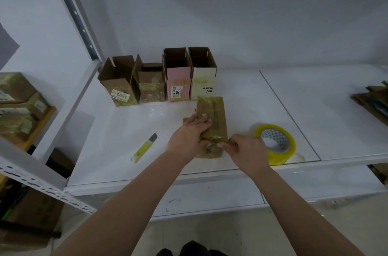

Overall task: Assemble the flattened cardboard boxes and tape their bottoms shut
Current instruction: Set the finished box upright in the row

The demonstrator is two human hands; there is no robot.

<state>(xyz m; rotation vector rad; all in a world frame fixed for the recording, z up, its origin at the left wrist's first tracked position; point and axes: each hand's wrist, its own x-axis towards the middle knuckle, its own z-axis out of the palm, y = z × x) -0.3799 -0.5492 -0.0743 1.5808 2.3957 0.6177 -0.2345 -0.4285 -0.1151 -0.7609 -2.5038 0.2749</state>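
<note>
Small brown cardboard box (212,123) lay bottom-up near the front-middle of the white bench (315,109), taped seam facing up. To do this step well, prob. best to press the tape flat along the seam w/ firm strokes, then fold the loose end down the near side w/o wrinkles. Left hand (189,134) lay flat on the box top, fingers straight, pressing. Right hand (244,146) reached in from the right, fingers curled, pinching the tape end at the box's near corner. Yellow roll of packing tape (275,142) sat just beside the right hand.
</note>
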